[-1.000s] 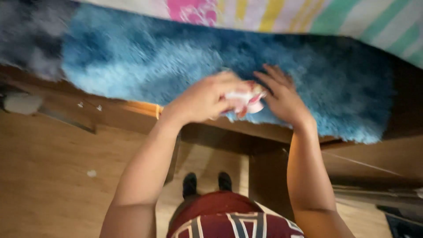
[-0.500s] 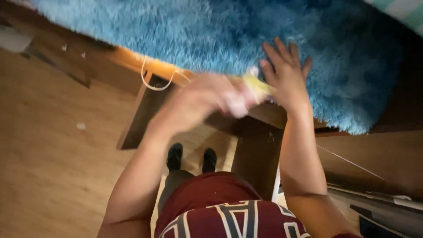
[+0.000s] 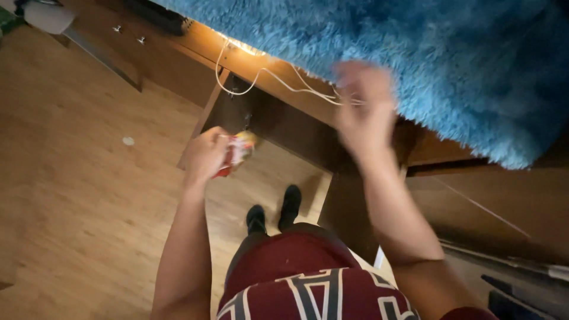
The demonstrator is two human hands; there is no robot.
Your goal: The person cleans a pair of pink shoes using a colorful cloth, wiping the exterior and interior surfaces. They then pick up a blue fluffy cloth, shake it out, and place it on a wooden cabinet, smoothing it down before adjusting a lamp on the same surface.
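— What is the left hand point(image 3: 207, 155) doing?

— Its fingers are curled tight around a small crumpled wrapper in red, white and yellow point(image 3: 238, 153). The wrapper sticks out past the knuckles on the side toward the bed, and the fist hangs in the air over the light wooden plank floor point(image 3: 77, 195), lower than the bed's edge and well apart from the other hand.

— And the right hand point(image 3: 363, 106)?

— It is blurred. It is raised at the edge of the shaggy blue fleece blanket point(image 3: 450, 59), fingers pointing up toward the pile. Whether the fingers are spread or pinched together, I cannot tell. A thin white cord point(image 3: 278, 82) runs from under the blanket's edge, loops down over the brown wooden bed frame point(image 3: 278, 121) and leads straight to that hand; it seems to end at the fingers, but the blur hides any actual grip.

— What lies around them?

— The blanket covers the whole upper right, hanging over the frame's rail. Under the rail the frame opens into a dark recess, with a warm strip of light just beneath the blanket's hem. Between the two forearms, straight below, stand the person's two black shoes point(image 3: 274, 210) on the floor, and nearer the camera a maroon shirt with white and grey lettering point(image 3: 308, 278). Far left on the floor lies a small pale speck point(image 3: 128, 141).
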